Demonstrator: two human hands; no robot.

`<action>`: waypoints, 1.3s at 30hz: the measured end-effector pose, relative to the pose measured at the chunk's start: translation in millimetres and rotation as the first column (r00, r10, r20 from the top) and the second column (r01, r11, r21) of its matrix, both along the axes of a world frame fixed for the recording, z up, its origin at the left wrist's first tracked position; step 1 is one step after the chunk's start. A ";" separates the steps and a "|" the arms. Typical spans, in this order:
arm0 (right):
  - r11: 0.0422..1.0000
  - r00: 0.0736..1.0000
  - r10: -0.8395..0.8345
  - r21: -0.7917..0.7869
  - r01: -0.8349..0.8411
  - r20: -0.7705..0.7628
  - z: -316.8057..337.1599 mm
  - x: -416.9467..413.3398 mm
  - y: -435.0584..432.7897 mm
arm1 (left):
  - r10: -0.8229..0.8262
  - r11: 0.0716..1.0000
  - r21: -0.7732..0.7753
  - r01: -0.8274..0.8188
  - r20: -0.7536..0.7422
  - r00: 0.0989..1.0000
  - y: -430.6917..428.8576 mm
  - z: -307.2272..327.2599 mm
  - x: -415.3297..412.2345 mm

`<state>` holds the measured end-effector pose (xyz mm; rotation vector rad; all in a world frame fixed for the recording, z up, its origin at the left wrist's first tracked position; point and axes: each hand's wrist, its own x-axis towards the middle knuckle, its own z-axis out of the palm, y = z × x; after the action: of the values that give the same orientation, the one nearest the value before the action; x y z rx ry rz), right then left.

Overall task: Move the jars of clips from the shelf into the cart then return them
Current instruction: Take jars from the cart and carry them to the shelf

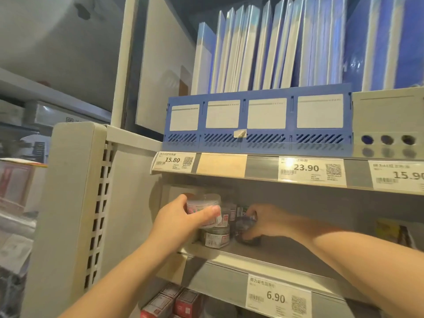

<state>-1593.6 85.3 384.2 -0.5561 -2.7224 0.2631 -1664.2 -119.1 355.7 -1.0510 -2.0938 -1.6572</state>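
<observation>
My left hand [183,216] grips a clear jar of clips with a pink label [203,206], held just above another jar [214,236] that stands on the middle shelf [270,253]. To its right, my right hand [263,222] curls round a darker jar [245,224] resting on the same shelf. More small jars [230,211] stand behind, partly hidden by my hands. The cart is out of view.
The upper shelf carries a blue file rack [257,120] with blue folders [275,47] and a grey box [387,122]. Price tags [312,169] line the shelf edges. Red boxes [181,301] sit on the shelf below. A perforated white side panel [75,203] bounds the left.
</observation>
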 end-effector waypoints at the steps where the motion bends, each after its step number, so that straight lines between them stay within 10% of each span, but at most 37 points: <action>1: 1.000 1.000 -0.001 0.015 0.002 -0.027 -2.3 -2.1 1.9 | -0.003 1.000 0.004 0.003 0.009 1.000 1.4 -0.5 0.0; 9: 0.992 0.996 0.004 0.128 0.007 -0.085 17.5 8.0 1.5 | -0.048 0.997 -0.059 0.046 -0.029 0.998 13.9 -0.7 5.2; 11: 0.978 0.976 0.095 -0.162 -0.128 -0.196 36.1 23.0 -1.6 | -0.042 0.995 -0.090 0.037 -0.052 0.998 21.7 0.8 8.6; 15: 0.623 0.872 0.399 -0.614 -0.484 -0.283 48.7 48.0 -8.1 | -0.024 0.988 -0.156 0.006 -0.112 0.993 39.8 3.1 20.0; 20: 0.758 0.869 0.489 -0.455 -0.468 -0.077 31.5 45.1 -14.3 | -0.013 0.981 -0.191 -0.016 -0.147 0.989 62.6 -0.9 28.0; 29: 0.907 0.941 0.104 -0.358 -0.222 -0.321 33.2 15.5 3.3 | 0.070 0.965 -0.228 -0.130 -0.254 0.965 65.9 -9.2 20.8; 39: 1.000 0.988 0.014 -0.010 -0.015 -0.151 22.6 -6.6 11.2 | 0.129 0.984 -0.064 -0.165 -0.377 0.917 62.8 -16.8 13.4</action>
<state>-1600.2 96.6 406.8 -0.4984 -2.5809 0.3116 -1650.8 -56.3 338.9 -1.1049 -1.9571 -1.1879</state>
